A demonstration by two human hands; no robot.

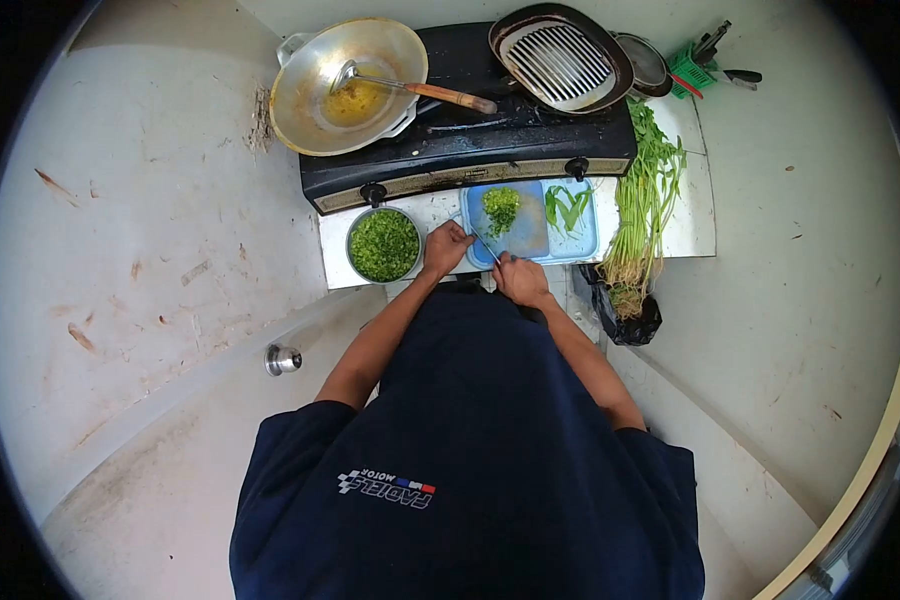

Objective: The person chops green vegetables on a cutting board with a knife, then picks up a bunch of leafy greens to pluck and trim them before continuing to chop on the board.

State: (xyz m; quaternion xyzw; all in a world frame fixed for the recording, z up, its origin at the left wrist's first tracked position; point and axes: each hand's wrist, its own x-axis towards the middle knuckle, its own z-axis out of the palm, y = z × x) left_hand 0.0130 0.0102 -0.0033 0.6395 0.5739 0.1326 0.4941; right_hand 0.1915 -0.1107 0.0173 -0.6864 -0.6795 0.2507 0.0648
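My right hand (520,278) is closed round the handle of a knife (484,244). Its thin blade points up and left over the near left part of a blue cutting board (538,258). At the board's left edge, my left hand (448,248) has its fingers pinched together by the knife's tip; whatever they hold is too small to make out. A small heap of chopped greens (501,208) lies on the board beyond the blade. Several long green leaves (568,207) rest on its right side. Left of my left hand stands a round bowl full of chopped greens (384,245).
Behind the board stands a black gas stove (460,150). A large wok (300,100) with a wooden-handled ladle (450,97) and a grill pan (560,62) sit on it. At right, a bundle of rooted green stalks (642,210) hangs over the counter's edge above a black plastic bag (630,328).
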